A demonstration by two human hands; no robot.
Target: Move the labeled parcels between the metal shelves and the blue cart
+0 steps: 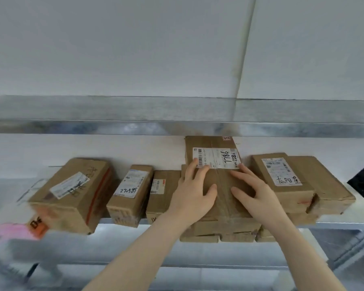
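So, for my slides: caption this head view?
Left hand and right hand rest flat on a labeled cardboard parcel atop other parcels on the metal shelf.

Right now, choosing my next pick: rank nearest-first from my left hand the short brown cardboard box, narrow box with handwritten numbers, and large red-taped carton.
1. Short brown cardboard box, beside left hand.
2. Narrow handwritten-number box, further left.
3. Red-taped carton, far left.

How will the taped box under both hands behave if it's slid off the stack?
The taped box looks like stiff cardboard, so it should hold its shape. Its glossy tape may be slippery under the flat left hand and right hand. Resting on lower boxes, it could drag them.
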